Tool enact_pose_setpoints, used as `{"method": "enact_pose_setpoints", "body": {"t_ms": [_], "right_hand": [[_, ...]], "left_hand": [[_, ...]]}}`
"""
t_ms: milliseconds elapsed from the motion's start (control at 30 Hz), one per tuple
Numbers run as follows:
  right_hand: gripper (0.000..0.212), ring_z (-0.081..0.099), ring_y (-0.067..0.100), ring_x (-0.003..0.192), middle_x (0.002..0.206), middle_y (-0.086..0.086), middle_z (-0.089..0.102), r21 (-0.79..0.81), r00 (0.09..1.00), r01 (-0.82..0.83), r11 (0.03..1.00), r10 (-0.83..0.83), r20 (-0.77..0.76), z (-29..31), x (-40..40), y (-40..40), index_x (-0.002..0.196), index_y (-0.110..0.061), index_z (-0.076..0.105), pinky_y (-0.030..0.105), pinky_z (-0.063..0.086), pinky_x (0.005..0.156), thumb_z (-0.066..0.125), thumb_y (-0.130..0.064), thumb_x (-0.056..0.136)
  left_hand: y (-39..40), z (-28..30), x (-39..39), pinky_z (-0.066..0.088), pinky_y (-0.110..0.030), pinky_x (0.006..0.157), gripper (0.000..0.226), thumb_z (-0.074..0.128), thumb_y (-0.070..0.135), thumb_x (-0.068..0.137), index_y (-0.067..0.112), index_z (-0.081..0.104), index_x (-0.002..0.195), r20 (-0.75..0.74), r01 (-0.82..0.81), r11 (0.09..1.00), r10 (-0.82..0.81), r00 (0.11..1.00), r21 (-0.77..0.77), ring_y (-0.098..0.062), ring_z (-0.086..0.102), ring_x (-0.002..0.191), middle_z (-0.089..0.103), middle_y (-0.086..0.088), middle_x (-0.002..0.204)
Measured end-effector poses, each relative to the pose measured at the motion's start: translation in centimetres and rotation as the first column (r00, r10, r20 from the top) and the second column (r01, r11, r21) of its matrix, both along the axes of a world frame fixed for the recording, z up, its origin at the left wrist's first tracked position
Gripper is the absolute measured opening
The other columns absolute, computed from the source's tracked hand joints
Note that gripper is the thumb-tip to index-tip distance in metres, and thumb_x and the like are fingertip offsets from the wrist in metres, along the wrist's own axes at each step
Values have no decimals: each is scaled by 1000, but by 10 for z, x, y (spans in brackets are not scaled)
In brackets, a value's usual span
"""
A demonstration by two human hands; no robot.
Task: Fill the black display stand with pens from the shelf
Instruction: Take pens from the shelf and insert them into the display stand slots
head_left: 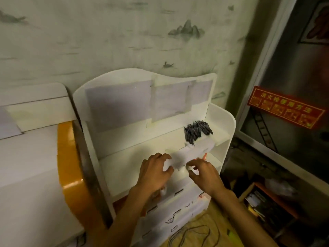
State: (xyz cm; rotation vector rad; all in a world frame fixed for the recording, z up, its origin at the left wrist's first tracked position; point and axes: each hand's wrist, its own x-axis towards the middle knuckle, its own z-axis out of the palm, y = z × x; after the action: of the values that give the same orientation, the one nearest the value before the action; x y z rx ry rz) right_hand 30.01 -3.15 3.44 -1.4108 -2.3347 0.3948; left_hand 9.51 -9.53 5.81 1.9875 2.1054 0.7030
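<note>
Landmark: white wooden tiered shelf unit (226,125) w/ wavy top edge, standing against the painted wall.

Hard to see: frame is blurry & dim. No black display stand can be made out. Lower tiers of the shelf unit are partly covered by both forearms; pale label strips there carry dark marks, unreadable. Something orange-red (204,156) peeks out behind the right hand, can't tell what. Left of the shelf unit, a white & orange rounded cabinet (67,157) is cut off by the frame edge.

Hands: left hand (154,172) & right hand (204,173) both reach to the middle tier, backs up, fingers curled. Each pinches an end of a whitish paper-like strip (185,155) that runs up-right along the tier's front edge; exact grip is blurred.

Pens: pile of dark pens (197,130) lies on the shelf unit's upper tier, right end, above & apart from both hands.

Writing: red sign w/ yellow Chinese characters (286,106) on the metal door right of the shelf unit; reads roughly "消火栓使用方法", not sharp. Grey paper sheets (121,104) taped to the shelf unit's back panel look blank.
</note>
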Motion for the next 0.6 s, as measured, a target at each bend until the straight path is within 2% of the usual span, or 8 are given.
{"method": "enact_pose_setpoints", "body": {"t_ms": [200,333,433,600], "right_hand": [[30,64,12,100,122,-8,66,-23,1000,5,1000,-4,20,-3,19,102,123,-31,65,30,53,87,64,-29,92],[29,64,10,93,116,-7,68,-65,1000,-2,998,0,-29,-6,26,153,120,-30,67,31,55,81,65,-29,91],[28,64,12,96,115,-6,68,-93,998,-7,996,2,-59,-9,29,187,119,-27,68,32,55,83,66,-28,90],[25,65,19,98,113,0,70,-120,991,-65,991,50,-126,-18,31,236,115,-19,71,31,54,85,70,-20,89]], "left_hand": [[85,-21,16,41,-35,103,35,52,47,94,37,55,128,-1,-60,994,60,998,-87,-13,56,115,61,10,128],[129,-24,23,44,-33,98,35,52,46,92,37,57,126,-7,-93,991,93,996,-97,-13,57,112,62,9,125],[160,-26,27,45,-32,95,33,51,46,93,37,58,124,-18,-115,989,114,993,-96,-12,58,109,63,10,121],[208,-40,37,42,-34,97,29,51,47,94,38,58,121,38,-176,974,183,982,-144,-11,56,106,61,11,116]]}}
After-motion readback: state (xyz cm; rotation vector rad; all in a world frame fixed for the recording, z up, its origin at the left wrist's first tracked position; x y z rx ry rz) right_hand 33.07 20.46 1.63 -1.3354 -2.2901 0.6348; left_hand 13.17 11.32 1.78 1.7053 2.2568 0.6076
